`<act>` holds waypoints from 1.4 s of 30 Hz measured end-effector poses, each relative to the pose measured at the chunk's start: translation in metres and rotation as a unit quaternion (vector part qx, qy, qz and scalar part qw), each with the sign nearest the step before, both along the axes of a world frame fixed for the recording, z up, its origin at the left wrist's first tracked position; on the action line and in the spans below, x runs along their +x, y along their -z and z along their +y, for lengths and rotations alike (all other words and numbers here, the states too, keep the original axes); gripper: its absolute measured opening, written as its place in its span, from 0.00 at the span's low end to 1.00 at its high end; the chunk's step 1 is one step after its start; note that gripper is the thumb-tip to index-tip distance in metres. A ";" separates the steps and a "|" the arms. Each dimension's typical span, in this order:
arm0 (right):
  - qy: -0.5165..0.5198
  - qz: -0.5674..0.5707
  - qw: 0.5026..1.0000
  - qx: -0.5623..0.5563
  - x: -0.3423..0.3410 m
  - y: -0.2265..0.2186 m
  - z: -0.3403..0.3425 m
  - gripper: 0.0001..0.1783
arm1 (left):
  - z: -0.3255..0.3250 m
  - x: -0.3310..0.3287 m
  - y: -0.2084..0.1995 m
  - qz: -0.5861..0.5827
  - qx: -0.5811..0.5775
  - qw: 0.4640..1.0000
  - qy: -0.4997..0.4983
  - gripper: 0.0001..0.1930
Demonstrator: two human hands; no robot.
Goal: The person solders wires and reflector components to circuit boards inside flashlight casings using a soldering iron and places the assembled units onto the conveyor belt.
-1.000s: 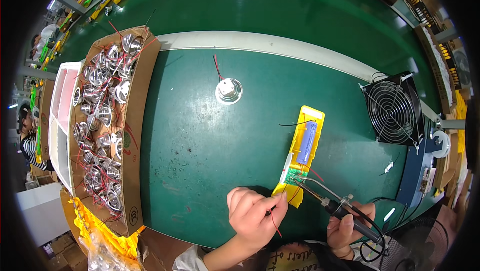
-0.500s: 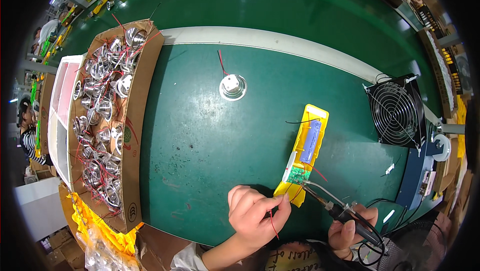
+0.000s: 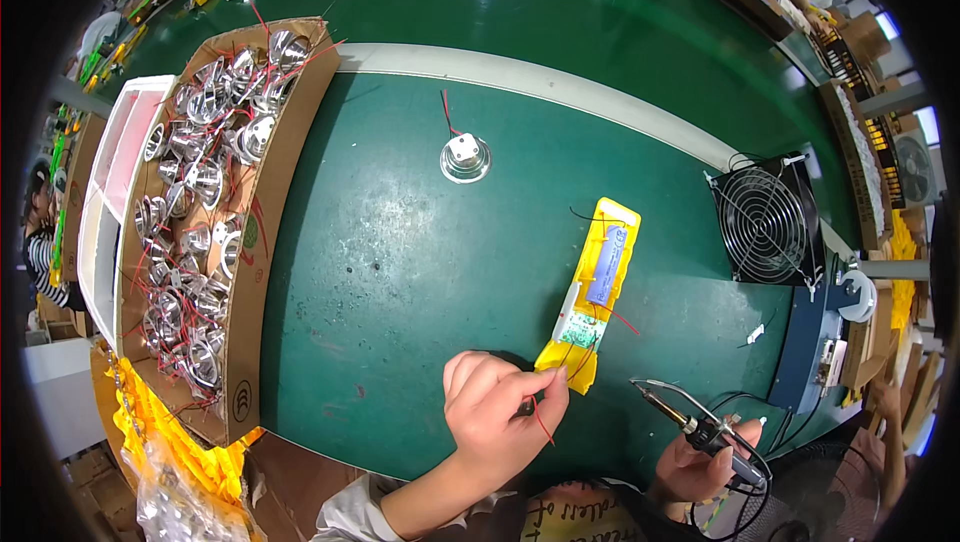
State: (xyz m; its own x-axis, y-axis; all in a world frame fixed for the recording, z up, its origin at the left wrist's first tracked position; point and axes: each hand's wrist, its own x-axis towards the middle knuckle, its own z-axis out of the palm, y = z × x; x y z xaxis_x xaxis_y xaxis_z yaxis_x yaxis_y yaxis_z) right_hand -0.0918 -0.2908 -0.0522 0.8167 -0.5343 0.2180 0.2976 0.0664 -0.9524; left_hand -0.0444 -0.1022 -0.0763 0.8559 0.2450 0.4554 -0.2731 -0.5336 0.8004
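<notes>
A yellow plastic housing half (image 3: 622, 214) lies on the green bench, slanting toward me. It carries a purple-blue cylindrical battery (image 3: 606, 264) and a small green circuit board (image 3: 579, 330) with thin wires. My left hand (image 3: 500, 407) is closed in a pinch at the housing's near end, with a thin red wire (image 3: 543, 422) sticking out below its fingers. Whether the fingertips also grip the housing I cannot tell. To the right, my right hand (image 3: 697, 464) is closed around a soldering iron (image 3: 708, 438) with a thin metal tube alongside; its tip is apart from the board.
On the left stands a cardboard box (image 3: 285, 157) full of silvery reflector cups with red wires. One reflector cup (image 3: 466, 159) sits alone toward the far side. A black fan (image 3: 765, 224) and a blue device (image 3: 803, 347) stand at the right. Yellow plastic bags (image 3: 180, 442) lie below the box.
My right hand has drawn the soldering iron away from the circuit board, to the right and nearer me. The left hand keeps its pinch. The whole view has shifted slightly.
</notes>
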 end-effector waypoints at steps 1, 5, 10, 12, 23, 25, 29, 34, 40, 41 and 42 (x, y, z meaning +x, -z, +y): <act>-0.019 -0.021 0.999 0.019 -0.001 -0.001 -0.003 0.19 | -0.001 0.000 0.000 0.001 0.001 1.000 -0.001 0.10; -0.044 -0.053 0.998 0.009 -0.001 -0.006 -0.011 0.16 | -0.002 0.000 0.001 0.003 -0.009 1.000 -0.006 0.09; -0.035 -0.099 0.994 -0.029 -0.007 -0.002 -0.029 0.16 | -0.001 -0.001 0.000 0.013 -0.008 1.000 -0.012 0.09; -0.036 -0.104 0.993 -0.030 -0.008 -0.004 -0.029 0.16 | -0.001 -0.001 0.000 0.011 -0.005 1.000 -0.012 0.09; -0.023 0.033 0.999 -0.026 0.014 -0.010 0.007 0.15 | -0.003 0.002 0.001 0.002 0.009 1.000 -0.017 0.09; -0.045 0.070 0.996 -0.025 0.015 -0.009 0.015 0.15 | -0.001 0.001 0.001 0.003 0.011 1.000 -0.012 0.09; -0.052 0.083 0.995 -0.022 0.014 -0.004 0.022 0.14 | -0.003 0.003 0.002 0.010 0.015 1.000 -0.010 0.09; -0.058 0.109 0.992 -0.031 0.021 -0.007 0.030 0.16 | -0.005 0.002 0.003 0.031 0.029 0.999 -0.016 0.09; -0.074 0.125 0.988 -0.052 0.023 -0.007 0.034 0.16 | -0.004 0.002 0.005 0.026 0.032 0.999 -0.016 0.09; -0.071 0.124 0.988 -0.057 0.024 -0.007 0.035 0.16 | -0.004 0.002 0.005 0.028 0.031 0.999 -0.016 0.09; -0.068 0.123 0.988 -0.062 0.024 -0.007 0.035 0.16 | -0.004 0.002 0.005 0.029 0.031 0.999 -0.015 0.09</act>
State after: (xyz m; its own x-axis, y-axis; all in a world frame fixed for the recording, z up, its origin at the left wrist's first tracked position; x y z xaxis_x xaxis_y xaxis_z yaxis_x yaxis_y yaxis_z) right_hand -0.0679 -0.2561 -0.0448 0.9153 -0.3981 0.0606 0.0520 -0.0323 -0.9981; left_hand -0.0427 -0.1064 -0.0812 0.8740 0.2441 0.4202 -0.2100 -0.5900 0.7796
